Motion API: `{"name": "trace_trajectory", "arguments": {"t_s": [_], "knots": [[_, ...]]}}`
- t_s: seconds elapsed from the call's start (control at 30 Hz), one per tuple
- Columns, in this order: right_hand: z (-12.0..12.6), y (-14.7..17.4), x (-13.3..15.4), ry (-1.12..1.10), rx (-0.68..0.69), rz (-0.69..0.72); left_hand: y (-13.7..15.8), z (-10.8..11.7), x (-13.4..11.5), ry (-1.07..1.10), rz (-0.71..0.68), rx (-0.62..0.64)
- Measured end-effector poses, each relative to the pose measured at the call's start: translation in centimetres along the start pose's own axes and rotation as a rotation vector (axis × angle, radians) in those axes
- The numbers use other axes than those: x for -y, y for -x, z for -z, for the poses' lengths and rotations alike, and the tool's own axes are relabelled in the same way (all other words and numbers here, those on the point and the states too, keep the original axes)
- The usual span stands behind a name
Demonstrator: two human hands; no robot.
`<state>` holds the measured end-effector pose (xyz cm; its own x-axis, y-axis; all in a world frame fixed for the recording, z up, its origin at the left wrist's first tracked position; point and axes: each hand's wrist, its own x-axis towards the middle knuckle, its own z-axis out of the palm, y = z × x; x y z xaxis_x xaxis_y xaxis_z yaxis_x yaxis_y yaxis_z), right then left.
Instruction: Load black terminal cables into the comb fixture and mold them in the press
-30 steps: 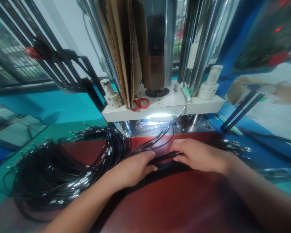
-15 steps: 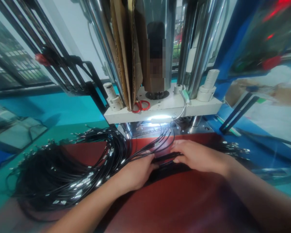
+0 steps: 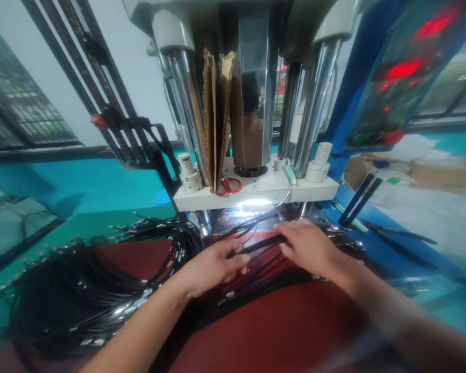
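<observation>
Several thin black cables (image 3: 261,243) stretch between my two hands, just in front of the press. My left hand (image 3: 213,261) is closed round them, thumb against the fingers. On the other side, my right hand (image 3: 308,246) pinches the same bunch near the press's right front. Further black cables (image 3: 256,282) lie below on the reddish-brown work surface (image 3: 295,321). A large coiled pile of black cables (image 3: 70,295) with small shiny ends spreads left of my left forearm. My fingers hide part of the held cables.
The press's pale plate (image 3: 256,196) stands close beyond my hands, with a bright lamp (image 3: 256,205) along its front edge. Red-handled scissors (image 3: 230,186) and cardboard sheets (image 3: 217,122) rest on it. Black tweezer-like bars (image 3: 360,199) stand on the right.
The view has tilted up, showing more of the press. The cables between my hands are now raised off the lower bunch, and the strands that fanned up toward the lamp lie lower.
</observation>
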<state>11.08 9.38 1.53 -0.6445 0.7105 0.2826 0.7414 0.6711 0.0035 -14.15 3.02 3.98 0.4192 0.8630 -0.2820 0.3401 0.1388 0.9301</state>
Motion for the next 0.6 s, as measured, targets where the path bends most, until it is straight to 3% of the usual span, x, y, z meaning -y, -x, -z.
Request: {"name": "trace_trajectory", "arguments": {"t_s": [0.13,0.23,0.43,0.6], "knots": [[0.3,0.8,-1.1,0.149,-0.133,-0.052,0.2,0.3,-0.3,0.154,0.001,0.058],[0.6,2.2,-3.4,0.183,-0.157,-0.095,0.3,0.4,-0.4,0.183,0.004,0.121],[2.0,5.1,-8.4,0.237,-0.047,-0.107,0.5,0.0,-0.3,0.163,0.005,0.23],[3.9,5.9,-9.6,0.324,0.068,-0.053,1.2,-0.3,-0.5,-0.068,-0.012,0.385]]}}
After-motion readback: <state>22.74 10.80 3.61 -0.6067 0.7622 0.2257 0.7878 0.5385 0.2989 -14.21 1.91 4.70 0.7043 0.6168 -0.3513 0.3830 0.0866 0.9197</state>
